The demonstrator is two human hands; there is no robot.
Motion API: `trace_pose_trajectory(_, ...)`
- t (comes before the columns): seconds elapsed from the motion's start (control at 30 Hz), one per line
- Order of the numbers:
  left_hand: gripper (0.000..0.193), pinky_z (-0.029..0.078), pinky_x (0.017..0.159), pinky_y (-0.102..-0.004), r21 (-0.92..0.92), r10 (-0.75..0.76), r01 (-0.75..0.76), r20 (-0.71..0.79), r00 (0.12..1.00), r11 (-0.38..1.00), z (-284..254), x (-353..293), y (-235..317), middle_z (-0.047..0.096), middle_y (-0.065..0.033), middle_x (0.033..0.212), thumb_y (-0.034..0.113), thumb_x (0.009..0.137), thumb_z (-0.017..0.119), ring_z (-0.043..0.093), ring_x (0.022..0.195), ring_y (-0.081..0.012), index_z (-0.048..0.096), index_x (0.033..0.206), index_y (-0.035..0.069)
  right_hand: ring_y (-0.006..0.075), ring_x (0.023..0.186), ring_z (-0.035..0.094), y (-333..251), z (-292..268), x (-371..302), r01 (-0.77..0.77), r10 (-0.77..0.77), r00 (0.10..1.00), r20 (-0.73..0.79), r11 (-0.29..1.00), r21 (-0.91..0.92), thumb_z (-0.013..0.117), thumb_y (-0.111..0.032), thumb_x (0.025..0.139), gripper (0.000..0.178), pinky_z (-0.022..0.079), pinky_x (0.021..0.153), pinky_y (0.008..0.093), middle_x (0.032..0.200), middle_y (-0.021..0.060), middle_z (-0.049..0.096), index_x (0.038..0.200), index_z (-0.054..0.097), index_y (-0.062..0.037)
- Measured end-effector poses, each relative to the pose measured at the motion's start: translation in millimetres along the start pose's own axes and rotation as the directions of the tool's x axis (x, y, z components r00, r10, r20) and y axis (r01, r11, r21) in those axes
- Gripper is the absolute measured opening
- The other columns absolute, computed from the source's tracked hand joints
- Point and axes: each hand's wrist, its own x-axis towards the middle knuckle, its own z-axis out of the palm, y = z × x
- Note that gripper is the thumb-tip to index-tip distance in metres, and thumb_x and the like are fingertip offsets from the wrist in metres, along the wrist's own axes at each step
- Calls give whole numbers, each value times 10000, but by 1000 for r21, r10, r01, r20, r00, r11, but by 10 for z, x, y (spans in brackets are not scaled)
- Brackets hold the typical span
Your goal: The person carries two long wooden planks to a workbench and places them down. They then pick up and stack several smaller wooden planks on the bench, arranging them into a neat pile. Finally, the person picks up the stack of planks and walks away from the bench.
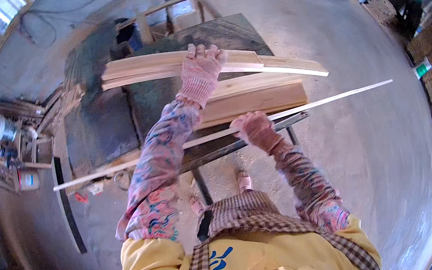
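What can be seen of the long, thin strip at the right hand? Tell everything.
The long, thin strip is pale and looks like bare wood. It slants, its right end farther from the person, gripped by the gloved right hand. The left sleeve hides part. Both ends show beyond the dark table.

Boards (255, 101) on table (97, 127), behind strip (205, 139)

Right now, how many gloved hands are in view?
2. The left hand is on the stacked boards; the right hand is on the long thin strip. Neither is fully hidden.
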Motion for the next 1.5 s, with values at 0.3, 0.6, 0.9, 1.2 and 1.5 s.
trace_pose_trajectory(0.3, 603, 352, 1115, -498, -572, 113, 37, 224, 968, 819, 799, 828, 664, 589, -134, 1349, 446, 857, 684, 541, 1274, -339, 545, 1369, 161, 252, 992, 645, 38, -29, 53, 84, -88, 996, 20, 984, 155, 654, -373, 871, 259, 498, 821, 448, 1021, 47, 665, 1038, 652, -174)
trace_pose_trajectory(0.6, 1014, 202, 1221, -511, -455, -94, 365, 515, 852, 812, 494, -1930, -505, 355, -141, 1576, 613, 712, 772, 287, 1464, -398, 358, 1523, 165, 306, 1023, 649, 252, 94, 145, 182, -165, 983, -83, 938, 294, 745, -236, 827, 321, 519, 868, 405, 1051, 75, 688, 1117, 652, -136)
trace_pose_trajectory(0.9, 353, 506, 880, -466, 232, -166, 141, 89, 982, 962, 1765, -3584, -1223, 619, -95, 1136, 337, 915, 577, 582, 1061, -306, 614, 1201, 134, 248, 1124, 618, 299, -264, 267, 232, -263, 961, 87, 936, 266, 773, -258, 783, 505, 477, 954, 380, 1162, 42, 672, 1257, 621, -176)
trace_pose_trajectory(1.2, 322, 515, 895, -466, -162, -170, 469, 790, 589, 868, 1160, -3110, -1300, 682, -95, 1142, 363, 861, 633, 622, 1124, -289, 696, 1081, 136, 238, 1135, 615, 22, -297, 179, 71, -19, 950, 312, 985, -155, 829, -439, 711, 773, 472, 935, 404, 1185, 45, 663, 1381, 508, -223)
trace_pose_trajectory(1.5, 682, 415, 1073, -477, -322, -384, 537, 433, 816, 780, 466, -3098, -308, 481, -89, 1464, 381, 794, 747, 482, 1320, -324, 519, 1417, 219, 237, 999, 643, 352, 103, 146, 170, -166, 981, 101, 985, -28, 778, -395, 766, 423, 466, 804, 404, 1032, 37, 671, 1100, 622, -188)
